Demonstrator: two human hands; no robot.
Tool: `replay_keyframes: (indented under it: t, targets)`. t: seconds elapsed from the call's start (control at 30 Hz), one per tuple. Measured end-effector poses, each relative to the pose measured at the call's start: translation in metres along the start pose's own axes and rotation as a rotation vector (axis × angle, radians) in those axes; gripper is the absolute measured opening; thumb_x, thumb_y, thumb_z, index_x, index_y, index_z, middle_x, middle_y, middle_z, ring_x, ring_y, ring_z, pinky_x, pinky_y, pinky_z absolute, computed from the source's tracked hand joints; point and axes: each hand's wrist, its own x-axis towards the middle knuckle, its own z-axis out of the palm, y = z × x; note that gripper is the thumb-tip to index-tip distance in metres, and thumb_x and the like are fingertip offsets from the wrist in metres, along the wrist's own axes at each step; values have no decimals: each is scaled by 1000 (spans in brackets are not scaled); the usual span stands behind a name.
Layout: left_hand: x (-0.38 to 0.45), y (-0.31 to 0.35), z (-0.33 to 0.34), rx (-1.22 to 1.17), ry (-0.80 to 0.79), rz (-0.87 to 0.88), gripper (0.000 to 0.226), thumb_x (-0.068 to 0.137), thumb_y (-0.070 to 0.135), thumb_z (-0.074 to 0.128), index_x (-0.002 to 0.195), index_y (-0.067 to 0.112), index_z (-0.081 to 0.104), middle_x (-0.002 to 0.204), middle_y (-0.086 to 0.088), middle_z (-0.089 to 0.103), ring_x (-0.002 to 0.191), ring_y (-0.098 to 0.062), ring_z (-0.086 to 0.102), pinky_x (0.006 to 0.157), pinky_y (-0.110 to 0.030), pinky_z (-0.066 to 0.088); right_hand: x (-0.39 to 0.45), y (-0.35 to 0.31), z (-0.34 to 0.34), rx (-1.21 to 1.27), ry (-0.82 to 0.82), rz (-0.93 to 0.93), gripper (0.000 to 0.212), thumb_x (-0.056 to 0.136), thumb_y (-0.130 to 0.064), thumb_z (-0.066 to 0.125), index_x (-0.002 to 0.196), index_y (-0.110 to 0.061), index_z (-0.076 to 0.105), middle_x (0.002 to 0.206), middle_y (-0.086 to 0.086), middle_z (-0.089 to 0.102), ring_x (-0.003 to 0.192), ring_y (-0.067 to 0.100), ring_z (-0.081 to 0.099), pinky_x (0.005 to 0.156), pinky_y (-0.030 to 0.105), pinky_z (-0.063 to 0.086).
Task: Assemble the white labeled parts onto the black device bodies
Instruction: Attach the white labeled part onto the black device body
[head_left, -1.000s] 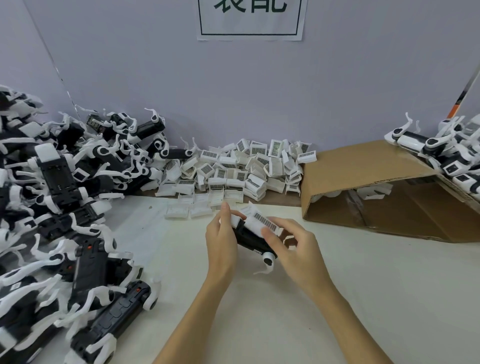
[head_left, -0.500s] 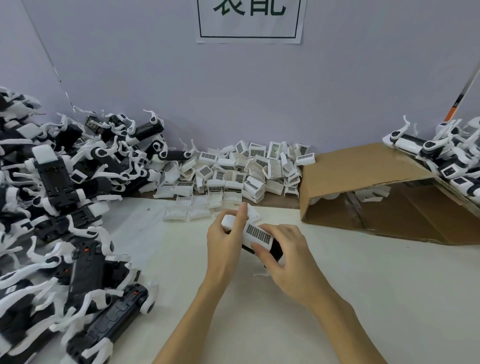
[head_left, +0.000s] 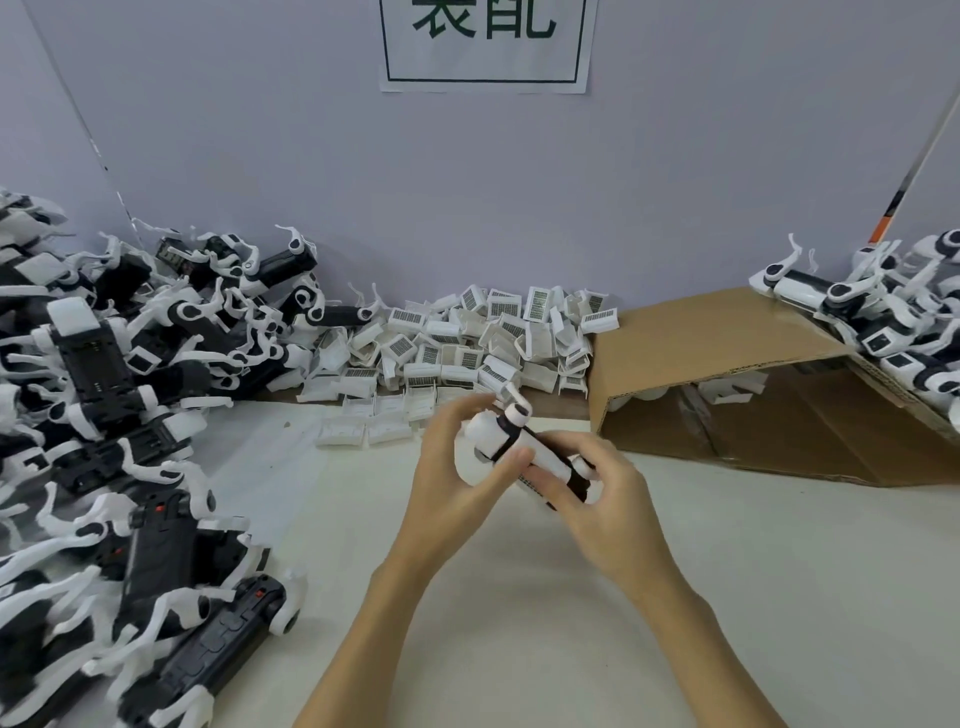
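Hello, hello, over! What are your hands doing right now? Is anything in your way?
Both hands, left hand and right hand, gripping one device above the table. White part looks seated on it. Nothing blocking.

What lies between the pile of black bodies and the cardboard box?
In the head view, a heap of white labeled parts lies between the pile and the box.

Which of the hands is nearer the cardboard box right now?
Right. The right hand grips the device just in front of the cardboard box and its open mouth; the left hand holds the device's other end, farther toward the pile of white labeled parts.
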Motion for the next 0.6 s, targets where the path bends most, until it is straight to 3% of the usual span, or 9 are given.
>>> replay_keyframes:
  t: [0.07, 0.13, 0.3, 0.43, 0.6]
  targets:
    - [2, -3, -3, -20, -84, -60, 38, 95, 43, 81, 129, 36, 66, 128, 14, 72, 128, -8, 62, 106, -33, 46, 1, 4, 2, -249, 71, -137, 32, 90, -45, 76, 116, -26, 73, 108, -18, 71, 106, 8, 60, 99, 28, 40]
    - [4, -6, -7, -21, -147, -75, 34, 95, 37, 83, 127, 35, 69, 122, 12, 75, 122, -10, 66, 105, -35, 49, 1, 9, 0, -370, 99, -214, 35, 91, -46, 74, 118, -25, 72, 111, -18, 68, 110, 6, 56, 105, 32, 35]
    - [6, -7, -14, -49, -156, -75, 39, 89, 35, 84, 125, 27, 70, 122, 9, 74, 120, -12, 66, 103, -32, 47, 1, 14, 2, -409, 87, -259, 35, 92, -38, 76, 124, -22, 72, 115, -16, 68, 117, -13, 43, 109, 29, 29]
    - [5, -9, -11, -42, -128, -77, 39, 89, 40, 82, 125, 31, 71, 126, 10, 73, 126, -11, 62, 110, -37, 46, 1, 12, 3, -377, 93, -256, 32, 95, -40, 72, 121, -22, 72, 111, -19, 67, 117, -15, 41, 105, 25, 30]
    - [4, -7, -6, -65, -78, -86, 39, 85, 50, 81, 122, 38, 72, 122, 8, 74, 123, -9, 65, 106, -32, 47, 2, 9, 2, -354, 108, -259, 37, 95, -49, 62, 117, -21, 73, 106, -20, 65, 114, -18, 41, 101, 23, 33]
